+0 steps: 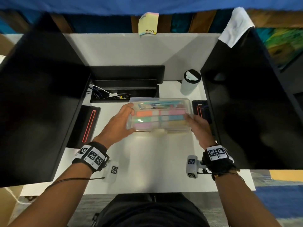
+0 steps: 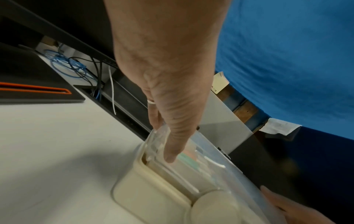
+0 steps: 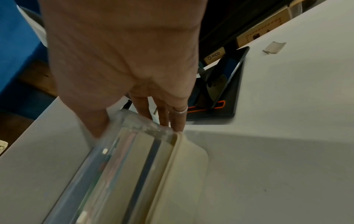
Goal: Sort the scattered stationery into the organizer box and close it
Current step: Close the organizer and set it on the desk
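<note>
A clear plastic organizer box (image 1: 160,115) lies on the white desk (image 1: 152,161) with its lid down. Coloured sticky notes and pens show through the lid. A cream latch flap (image 1: 159,132) juts from the front edge toward me. My left hand (image 1: 124,118) grips the box's left end, fingers over the top corner and thumb at the front corner. My right hand (image 1: 195,126) grips the right end. In the left wrist view my left hand (image 2: 178,121) lies on the box (image 2: 201,171). In the right wrist view my right hand (image 3: 134,75) has its thumb on the lid (image 3: 122,166) and its fingers down the side.
Two black monitors (image 1: 41,95) (image 1: 254,104) flank the desk. Behind the box is an open cable tray (image 1: 124,92); a lidded tumbler (image 1: 190,82) stands back right. Black stands with red slots (image 1: 89,125) (image 1: 200,108) sit on either side. A note pad (image 1: 148,23) hangs on the partition.
</note>
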{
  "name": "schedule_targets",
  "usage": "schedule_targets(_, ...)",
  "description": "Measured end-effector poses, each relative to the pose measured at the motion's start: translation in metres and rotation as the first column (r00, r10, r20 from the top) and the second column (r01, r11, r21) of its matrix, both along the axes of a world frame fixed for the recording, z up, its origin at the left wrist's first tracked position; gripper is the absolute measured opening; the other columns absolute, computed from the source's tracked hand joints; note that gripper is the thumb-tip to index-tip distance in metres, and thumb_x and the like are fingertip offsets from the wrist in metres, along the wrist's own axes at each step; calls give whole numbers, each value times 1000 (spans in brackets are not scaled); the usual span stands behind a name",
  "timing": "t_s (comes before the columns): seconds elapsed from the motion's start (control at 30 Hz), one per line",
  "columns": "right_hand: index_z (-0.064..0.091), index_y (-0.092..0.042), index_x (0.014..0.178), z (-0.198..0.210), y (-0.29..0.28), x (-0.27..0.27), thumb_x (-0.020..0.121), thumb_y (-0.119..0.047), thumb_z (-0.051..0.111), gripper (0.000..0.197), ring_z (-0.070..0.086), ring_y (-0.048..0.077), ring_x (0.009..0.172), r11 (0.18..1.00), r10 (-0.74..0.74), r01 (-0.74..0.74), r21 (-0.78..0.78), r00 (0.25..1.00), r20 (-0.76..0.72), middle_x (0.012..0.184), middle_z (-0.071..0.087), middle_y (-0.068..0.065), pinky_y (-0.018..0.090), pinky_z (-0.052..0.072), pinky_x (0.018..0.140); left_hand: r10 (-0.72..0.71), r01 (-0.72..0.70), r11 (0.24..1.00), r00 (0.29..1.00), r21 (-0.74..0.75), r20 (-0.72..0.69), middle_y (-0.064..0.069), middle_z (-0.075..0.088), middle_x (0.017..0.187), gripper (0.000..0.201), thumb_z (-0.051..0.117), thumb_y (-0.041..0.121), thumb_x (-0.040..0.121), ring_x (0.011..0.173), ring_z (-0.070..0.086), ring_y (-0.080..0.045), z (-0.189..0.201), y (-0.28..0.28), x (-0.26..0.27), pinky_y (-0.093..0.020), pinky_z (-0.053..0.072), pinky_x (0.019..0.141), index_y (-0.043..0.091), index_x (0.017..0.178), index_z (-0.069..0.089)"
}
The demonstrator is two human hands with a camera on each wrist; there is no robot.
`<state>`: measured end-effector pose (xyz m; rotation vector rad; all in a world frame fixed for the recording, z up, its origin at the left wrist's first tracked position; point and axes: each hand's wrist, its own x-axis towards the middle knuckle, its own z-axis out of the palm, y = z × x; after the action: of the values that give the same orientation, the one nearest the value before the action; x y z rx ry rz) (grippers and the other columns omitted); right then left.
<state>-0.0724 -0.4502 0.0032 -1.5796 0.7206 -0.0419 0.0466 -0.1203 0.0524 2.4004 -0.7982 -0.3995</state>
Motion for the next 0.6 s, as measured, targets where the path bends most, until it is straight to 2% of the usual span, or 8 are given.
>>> schedule_targets(0.1,78,-16,113,1,4,4,89,-41,79,35,76,17,98,999,40,-38,-40,998,52,100,80,-2,32,59,87,43,-44,998,999,44,17,12,27,159,66,90,17,76,104,66,-23,-12,-4,1,-26,54,81,25,124,46)
schedule_targets(0.27,79,-19,111,4,12,24,92,-37,76,27,76,10,87,998,21,-17,-57,997,71,94,80,-4,14,54,67,138,-139,990,989,21,44,14,21,165,66,87,9,79,102,69,-22,-25,-10,15,-29,60,86,27,127,46)
schedule_targets(0.33,79,-28,103,4,15,40,90,-46,75,23,74,12,81,996,2,1,-90,999,35,89,79,-6,20,54,62,197,-198,980,980,8,39,16,17,168,68,84,5,79,107,68,-23,-28,-15,21,-37,62,88,29,129,44)
schedule_targets(0.37,77,-32,98,5,17,49,89,-50,75,20,73,15,82,995,-19,19,-95,1000,2,86,78,-7,30,57,64,237,-237,971,970,2,46,16,16,169,72,84,4,79,108,68,-22,-29,-18,24,-39,62,89,29,132,43)
schedule_targets(0.43,74,-31,102,2,17,66,89,-52,74,24,72,21,87,993,-42,35,-113,997,-63,88,75,-7,47,62,78,332,-331,943,943,-36,31,13,23,168,82,86,6,78,105,68,-18,-30,-26,24,-38,61,86,29,141,38)
schedule_targets(0.47,73,-27,109,0,16,73,88,-52,74,33,71,22,89,991,-44,32,-130,995,-89,91,74,-4,50,62,83,390,-390,917,920,-78,-15,10,33,164,88,87,6,77,103,68,-16,-32,-29,22,-39,61,85,31,143,35)
schedule_targets(0.53,70,-20,116,-2,13,82,83,-57,77,49,70,23,93,991,-60,41,-128,987,-148,99,74,1,48,62,85,525,-552,820,831,-150,-183,4,58,140,97,91,12,73,103,69,-18,-40,-35,17,-42,61,87,31,144,27)
schedule_targets(0.6,67,-22,118,-2,8,83,79,-60,80,56,71,25,95,996,-65,51,-76,979,-191,105,74,4,40,63,75,634,-700,708,687,-90,-355,-2,57,128,99,93,24,73,108,67,-23,-49,-43,10,-38,59,88,21,141,21)
